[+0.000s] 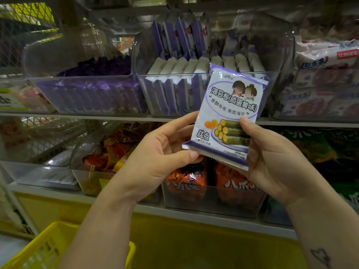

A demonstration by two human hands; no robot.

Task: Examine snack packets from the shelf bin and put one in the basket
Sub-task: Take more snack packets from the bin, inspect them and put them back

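Left hand (155,156) pinches the packet (227,113) at 7 o'clock, right hand (272,162) at 4 o'clock (thumbs in front); its long axis points toward 1 o'clock.

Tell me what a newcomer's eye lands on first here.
The purple-and-white snack packet, held up mid-frame by the left hand and right hand, its front facing the camera. Behind it, a clear bin holds rows of similar purple packets; a yellow basket sits at lower left.

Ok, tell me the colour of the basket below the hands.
The basket is yellow, best seen in the head view.
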